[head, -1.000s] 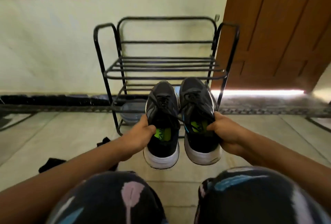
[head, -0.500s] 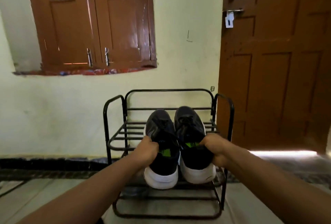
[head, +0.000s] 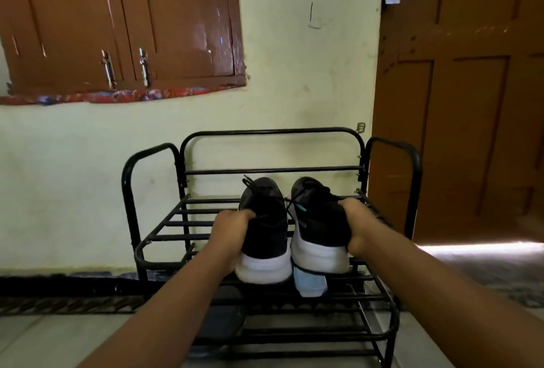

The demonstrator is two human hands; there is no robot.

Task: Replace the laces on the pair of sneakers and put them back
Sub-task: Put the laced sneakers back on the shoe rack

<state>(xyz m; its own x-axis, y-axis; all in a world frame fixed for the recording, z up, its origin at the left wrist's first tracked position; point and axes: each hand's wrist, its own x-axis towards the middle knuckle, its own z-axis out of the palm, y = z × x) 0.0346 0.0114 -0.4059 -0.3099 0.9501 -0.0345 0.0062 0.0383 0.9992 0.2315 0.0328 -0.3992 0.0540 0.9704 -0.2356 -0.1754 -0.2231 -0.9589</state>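
Two black sneakers with white soles sit side by side over the top shelf of a black metal shoe rack point(head: 164, 224), toes pointing to the wall. My left hand point(head: 231, 227) grips the left sneaker point(head: 266, 238) at its outer side near the collar. My right hand point(head: 357, 222) grips the right sneaker point(head: 319, 233) on its outer side. Black laces point(head: 265, 191) run across both tongues, with loose ends sticking up at the left shoe. The heels overhang the rack's front bar.
The rack stands against a pale yellow wall point(head: 306, 73), beside a brown wooden door point(head: 471, 102) on the right. Brown window shutters point(head: 123, 20) are above left. A dark shoe point(head: 223, 317) lies on a lower shelf. Tiled floor point(head: 59, 338) spreads in front.
Both hands carried the sneakers up and forward from above my knees to the rack's top shelf. The view has tilted upward and my knees have left the frame.
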